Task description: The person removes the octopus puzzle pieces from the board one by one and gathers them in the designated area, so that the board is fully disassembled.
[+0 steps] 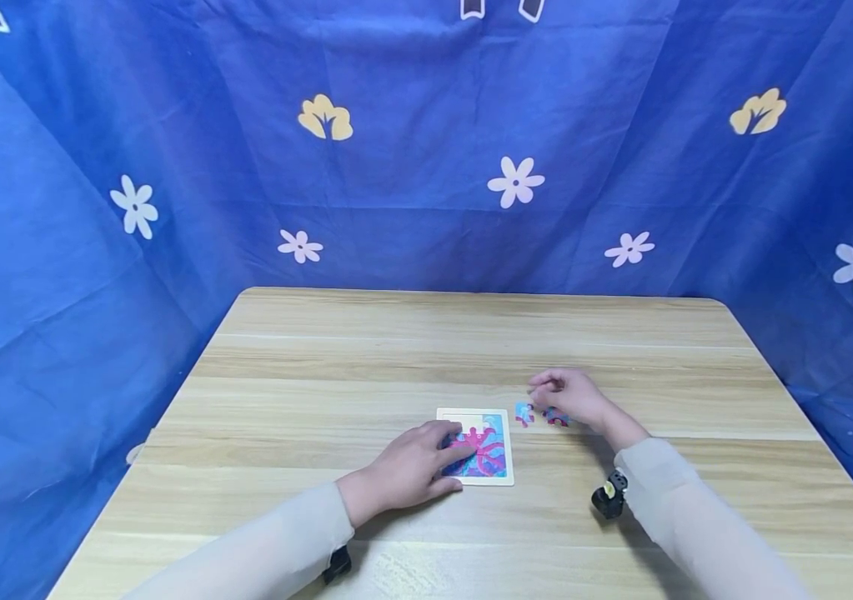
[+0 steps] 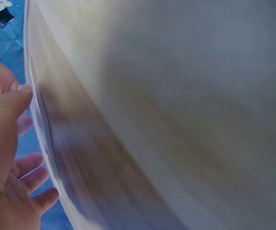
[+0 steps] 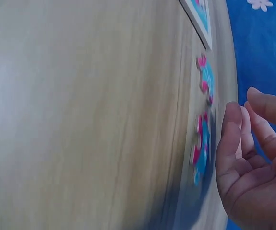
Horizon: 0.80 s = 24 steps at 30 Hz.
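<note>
A small jigsaw puzzle in a cream tray (image 1: pixel 510 457) lies on the table, its picture a pink octopus on blue and purple. Bare cream backing shows along its upper left part. My left hand (image 1: pixel 409 465) rests on the tray's left side with fingers spread over the picture; the left wrist view has the same hand (image 2: pixel 6 143) at the tray's edge. To the right of the tray lie two loose puzzle pieces, one nearer (image 3: pixel 207 79) and one farther (image 3: pixel 201 148). My right hand (image 1: pixel 574 395) hovers over them, fingers loosely bent, nothing visible between them.
The wood-grain table (image 1: pixel 306 350) has rounded far corners. Behind and beside it hangs a blue cloth (image 1: pixel 411 167) with white flowers and yellow shapes. Each wrist carries a small black camera, such as the right one (image 1: pixel 609 497).
</note>
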Each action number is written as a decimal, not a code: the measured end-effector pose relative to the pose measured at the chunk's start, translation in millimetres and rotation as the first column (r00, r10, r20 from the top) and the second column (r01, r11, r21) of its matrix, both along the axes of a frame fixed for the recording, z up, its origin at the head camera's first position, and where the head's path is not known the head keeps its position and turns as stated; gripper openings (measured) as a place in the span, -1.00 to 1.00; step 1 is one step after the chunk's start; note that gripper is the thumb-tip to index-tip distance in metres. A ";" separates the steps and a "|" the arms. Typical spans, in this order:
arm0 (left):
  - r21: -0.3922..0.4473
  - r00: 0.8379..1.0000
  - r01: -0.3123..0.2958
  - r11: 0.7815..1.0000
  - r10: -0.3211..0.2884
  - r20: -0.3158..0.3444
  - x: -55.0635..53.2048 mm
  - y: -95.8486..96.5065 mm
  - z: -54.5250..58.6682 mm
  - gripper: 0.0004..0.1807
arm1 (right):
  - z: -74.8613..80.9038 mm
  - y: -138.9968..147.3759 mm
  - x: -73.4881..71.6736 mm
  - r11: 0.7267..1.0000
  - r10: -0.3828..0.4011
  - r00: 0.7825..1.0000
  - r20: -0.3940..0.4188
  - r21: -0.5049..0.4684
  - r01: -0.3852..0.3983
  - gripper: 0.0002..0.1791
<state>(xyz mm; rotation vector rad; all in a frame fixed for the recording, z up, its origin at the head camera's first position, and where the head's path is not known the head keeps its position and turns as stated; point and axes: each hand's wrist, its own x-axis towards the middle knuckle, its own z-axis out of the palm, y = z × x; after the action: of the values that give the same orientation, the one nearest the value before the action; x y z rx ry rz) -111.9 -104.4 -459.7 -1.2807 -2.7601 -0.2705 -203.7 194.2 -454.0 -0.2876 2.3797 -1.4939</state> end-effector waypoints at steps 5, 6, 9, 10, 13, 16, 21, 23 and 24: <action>-0.025 1.000 -0.007 1.000 0.007 0.016 -4.5 5.4 -2.3 -0.38 | -1.5 -14.0 4.1 1.000 0.018 1.000 0.001 -0.019 -0.018 -0.66; -0.024 1.000 -0.003 1.000 0.003 0.011 -5.6 6.1 -3.4 -0.39 | -2.3 -16.4 4.7 0.999 0.022 1.000 0.004 -0.025 -0.022 -0.67; -0.013 1.000 0.010 1.000 -0.010 -0.008 -8.5 7.2 -6.9 -0.40 | -4.7 -23.4 6.0 0.999 0.048 0.999 -0.014 -0.024 -0.048 -0.71; -0.014 1.000 0.012 1.000 -0.012 -0.013 -9.1 7.3 -7.9 -0.40 | -5.3 -26.0 6.4 0.998 0.054 0.999 -0.011 -0.023 -0.054 -0.72; -0.026 1.000 0.006 1.000 -0.006 -0.006 -10.3 7.6 -9.4 -0.39 | -6.3 -33.5 8.4 0.997 0.074 0.997 -0.017 0.010 -0.074 -0.77; -0.041 1.000 -0.005 0.999 0.006 0.017 -10.7 8.0 -9.7 -0.38 | -5.7 -39.8 11.1 0.995 0.093 0.996 -0.007 0.040 -0.093 -0.78; -0.041 1.000 -0.009 0.999 0.010 0.025 -10.4 8.8 -9.5 -0.39 | -2.9 -47.3 14.2 0.989 0.133 0.991 0.002 0.071 -0.133 -0.78; -0.042 1.000 -0.009 0.999 0.010 0.023 -10.1 9.0 -9.5 -0.40 | -2.1 -49.0 14.3 0.986 0.145 0.989 -0.001 0.086 -0.145 -0.79; -0.043 1.000 -0.011 0.999 0.012 0.027 -10.0 9.1 -9.1 -0.40 | -1.7 -49.5 14.2 0.984 0.150 0.989 -0.003 0.093 -0.149 -0.79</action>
<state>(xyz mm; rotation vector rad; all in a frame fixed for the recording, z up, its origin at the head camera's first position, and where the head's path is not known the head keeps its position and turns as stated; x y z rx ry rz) -121.9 -95.3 -468.8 -1.2796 -2.8103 -0.2319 -189.5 144.7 -455.7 -0.4424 2.3693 -1.3143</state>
